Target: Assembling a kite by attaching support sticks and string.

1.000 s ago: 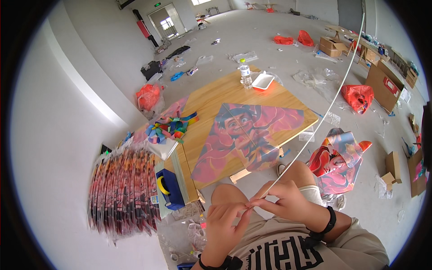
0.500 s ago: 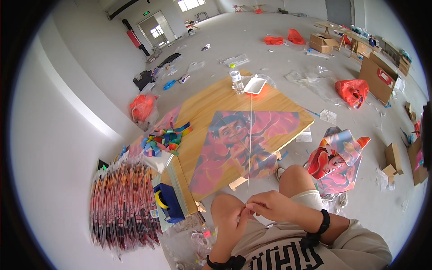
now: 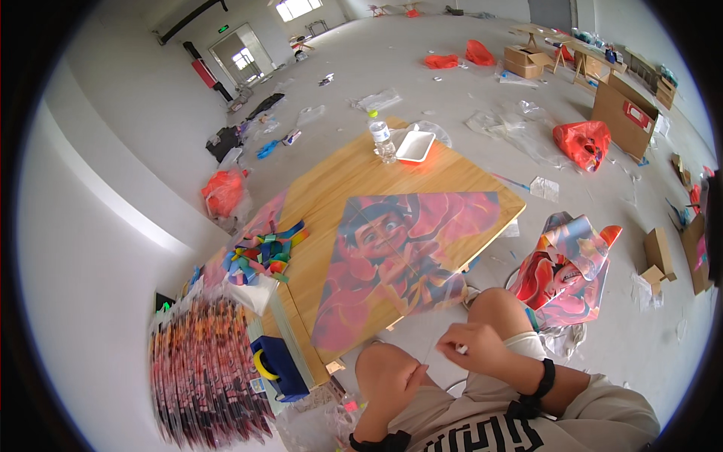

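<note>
My left hand (image 3: 398, 380) is closed above my left knee, thumb and fingers pinched together. Slightly higher, to its right, my right hand (image 3: 476, 348) is closed too, with a small whitish bit showing at its fingers. A faint thin line shows near the right fingertips; what either hand grips is too fine to make out. In front of both hands, a thin printed kite (image 3: 403, 252) with a cartoon figure lies flat on the wooden table (image 3: 324, 184). Its lower corner reaches past the table's near edge.
A water bottle (image 3: 382, 141) and white tray (image 3: 416, 146) stand at the table's far end. Colourful ribbon strips (image 3: 263, 252) lie left, above a blue tape dispenser (image 3: 279, 369) and many packed kites (image 3: 207, 369). Another printed kite (image 3: 566, 267) lies right, near a cardboard box (image 3: 623, 117).
My hands, together before, have moved apart, the right one up and to the right. The pale thin line that ran from them across the kite towards the tray no longer shows.
</note>
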A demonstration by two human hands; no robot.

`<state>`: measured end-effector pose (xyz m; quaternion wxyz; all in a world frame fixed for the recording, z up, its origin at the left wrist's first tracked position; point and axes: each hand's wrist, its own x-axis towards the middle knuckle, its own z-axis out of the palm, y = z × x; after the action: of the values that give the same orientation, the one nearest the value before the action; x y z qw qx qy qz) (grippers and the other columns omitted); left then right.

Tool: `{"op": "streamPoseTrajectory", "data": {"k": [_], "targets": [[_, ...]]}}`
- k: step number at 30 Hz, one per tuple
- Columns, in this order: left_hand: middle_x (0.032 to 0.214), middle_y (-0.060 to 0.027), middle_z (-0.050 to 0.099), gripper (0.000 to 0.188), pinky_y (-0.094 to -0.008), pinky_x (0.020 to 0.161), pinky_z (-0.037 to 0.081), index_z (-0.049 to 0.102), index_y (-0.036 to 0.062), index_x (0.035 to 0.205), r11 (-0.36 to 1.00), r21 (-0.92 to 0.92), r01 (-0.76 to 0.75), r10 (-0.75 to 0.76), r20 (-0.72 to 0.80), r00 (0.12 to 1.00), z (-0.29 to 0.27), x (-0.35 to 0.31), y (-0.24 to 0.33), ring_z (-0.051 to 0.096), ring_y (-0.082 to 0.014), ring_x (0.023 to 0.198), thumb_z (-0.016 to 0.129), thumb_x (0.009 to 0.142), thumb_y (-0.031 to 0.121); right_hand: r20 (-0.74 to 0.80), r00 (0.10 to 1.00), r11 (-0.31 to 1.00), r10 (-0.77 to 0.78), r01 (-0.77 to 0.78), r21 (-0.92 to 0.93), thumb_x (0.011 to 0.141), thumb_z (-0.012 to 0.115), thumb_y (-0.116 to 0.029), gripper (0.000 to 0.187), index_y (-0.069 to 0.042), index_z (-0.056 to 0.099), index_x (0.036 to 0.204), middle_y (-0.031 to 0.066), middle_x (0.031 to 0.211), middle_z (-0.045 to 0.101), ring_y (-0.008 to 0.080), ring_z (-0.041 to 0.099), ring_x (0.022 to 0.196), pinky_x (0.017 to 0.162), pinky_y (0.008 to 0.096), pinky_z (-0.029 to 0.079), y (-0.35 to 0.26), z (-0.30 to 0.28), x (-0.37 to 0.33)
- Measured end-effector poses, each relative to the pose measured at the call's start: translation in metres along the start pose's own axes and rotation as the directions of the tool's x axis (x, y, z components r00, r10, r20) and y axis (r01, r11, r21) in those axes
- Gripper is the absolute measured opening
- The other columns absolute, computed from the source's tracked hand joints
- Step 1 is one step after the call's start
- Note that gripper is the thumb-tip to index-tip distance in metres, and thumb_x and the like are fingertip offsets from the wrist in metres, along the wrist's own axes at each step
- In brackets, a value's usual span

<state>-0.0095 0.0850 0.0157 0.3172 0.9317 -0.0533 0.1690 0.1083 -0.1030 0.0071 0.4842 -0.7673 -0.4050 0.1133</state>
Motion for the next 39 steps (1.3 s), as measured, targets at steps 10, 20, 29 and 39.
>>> {"op": "streamPoseTrajectory", "data": {"k": [10,20,29,39], "targets": [[0.074,-0.0118,0.062,0.020,-0.0416,0.062,0.044,0.065,0.0045,0.078,0.994,-0.112,0.013,0.034,0.406,0.913,-0.038,0.066,-0.066,0.058,-0.0340,0.069,0.070,0.085,0.022,0.182,0.940,0.843,-0.288,0.339,-0.417,0.081,0.072,-0.014,0.016,-0.013,0.071,0.098,0.0020,0.098,0.066,0.0233,0.066,0.088,0.076,0.0365,0.054,0.066,-0.069,0.035],[0.078,-0.0083,0.065,0.016,-0.0430,0.078,0.046,0.065,0.0054,0.081,0.971,0.237,0.031,-0.106,0.313,0.944,-0.018,0.192,-0.131,0.062,-0.0306,0.079,0.070,0.085,0.021,-0.133,0.987,0.904,-0.094,0.029,-0.427,0.080,0.070,-0.006,0.022,-0.012,0.071,0.102,0.0046,0.090,0.062,0.0257,0.065,0.082,0.068,0.0374,0.054,0.110,-0.071,0.101],[0.125,-0.0161,0.056,0.053,-0.0451,0.101,0.039,0.056,0.0093,0.128,0.948,0.271,0.169,-0.119,-0.190,0.975,0.014,0.195,-0.123,0.052,-0.0348,0.117,0.078,0.080,0.018,-0.177,0.975,0.970,0.135,-0.167,-0.179,0.084,0.069,-0.007,0.015,-0.009,0.072,0.098,0.0054,0.088,0.061,0.0272,0.065,0.079,0.069,0.0369,0.054,0.102,-0.054,0.108],[0.084,-0.0015,0.064,0.017,-0.0239,0.075,0.047,0.063,0.0019,0.103,0.388,-0.791,0.473,-0.715,0.065,0.696,0.040,0.105,-0.137,0.059,-0.0094,0.079,0.063,0.098,0.018,-0.123,0.983,0.972,0.138,-0.158,-0.174,0.082,0.072,-0.014,0.012,-0.011,0.073,0.093,0.0048,0.084,0.061,0.0267,0.065,0.076,0.066,0.0377,0.053,0.066,-0.036,0.086]]}}
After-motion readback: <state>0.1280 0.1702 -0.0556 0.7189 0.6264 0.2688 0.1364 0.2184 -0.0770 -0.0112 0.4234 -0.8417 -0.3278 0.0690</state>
